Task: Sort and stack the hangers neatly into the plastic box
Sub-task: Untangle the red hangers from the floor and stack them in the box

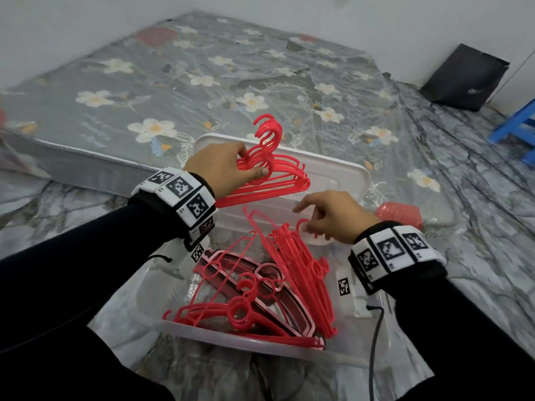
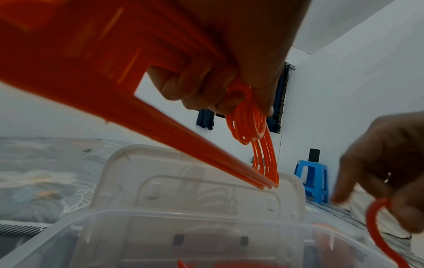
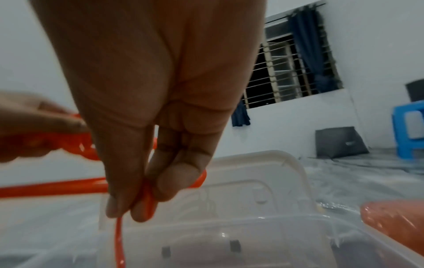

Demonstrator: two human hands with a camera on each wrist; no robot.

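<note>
My left hand point(image 1: 231, 166) grips a bundle of several red hangers point(image 1: 278, 180) by their necks, held level above the far end of the clear plastic box point(image 1: 231, 337); the same red hanger bundle point(image 2: 252, 130) hangs from my left fingers point(image 2: 201, 90) in the left wrist view. My right hand point(image 1: 333, 218) pinches the hook of one red hanger point(image 1: 302, 224) that leans among others standing in the box. That hook point(image 3: 149, 199) sits between my right thumb and fingers point(image 3: 174, 181). More red hangers point(image 1: 240, 308) and darker pink ones point(image 1: 289, 311) lie in the box.
The box's white lid point(image 1: 333, 172) leans behind it against a flowered mattress point(image 1: 202, 82) wrapped in plastic. A red wrapped bundle point(image 1: 399, 212) lies right of the box. A blue stool point(image 1: 518, 123) and a black bag point(image 1: 466, 76) stand at the far right.
</note>
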